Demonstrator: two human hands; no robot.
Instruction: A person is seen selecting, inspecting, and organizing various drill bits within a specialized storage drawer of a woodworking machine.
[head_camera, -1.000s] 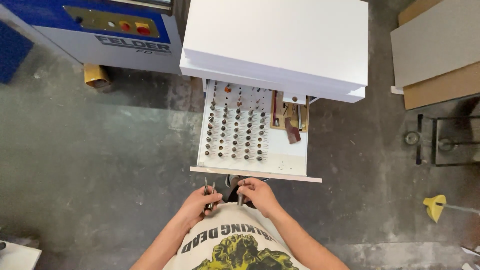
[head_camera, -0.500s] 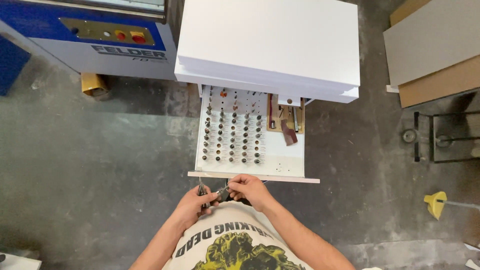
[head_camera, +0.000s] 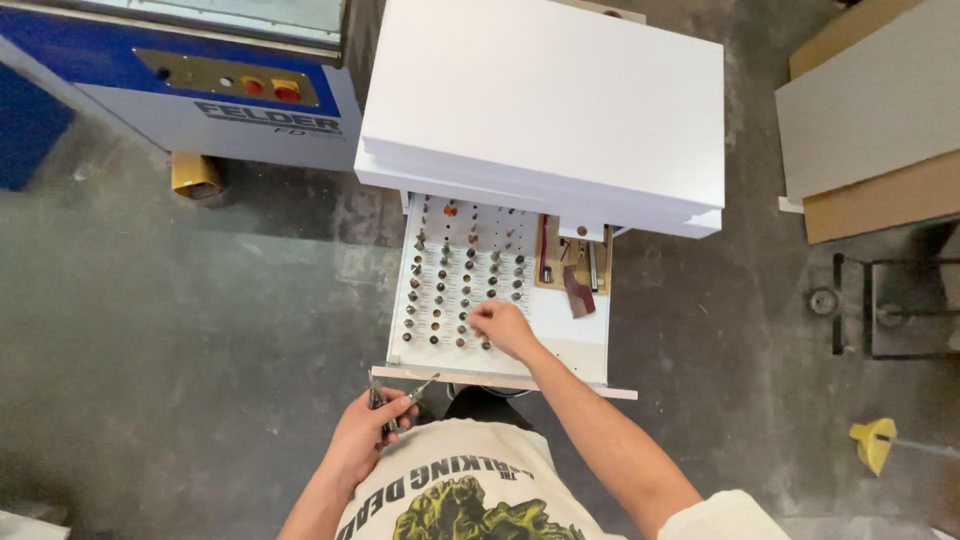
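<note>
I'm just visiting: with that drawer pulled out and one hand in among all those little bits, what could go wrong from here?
The right hand reaches among upright bits packed close in the open drawer; it might knock neighbours loose or get pricked. The left hand holds small metal tools near the drawer's front edge, where they could slip to the concrete floor. The drawer juts out at the person's waist, so leaning in could bump it.

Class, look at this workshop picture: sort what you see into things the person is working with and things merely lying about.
In use:
- right hand reaching among the router bits
- open white drawer
- left hand holding slim metal tools

Lying about:
- blue machine
- boards
- yellow funnel-shaped thing
</note>
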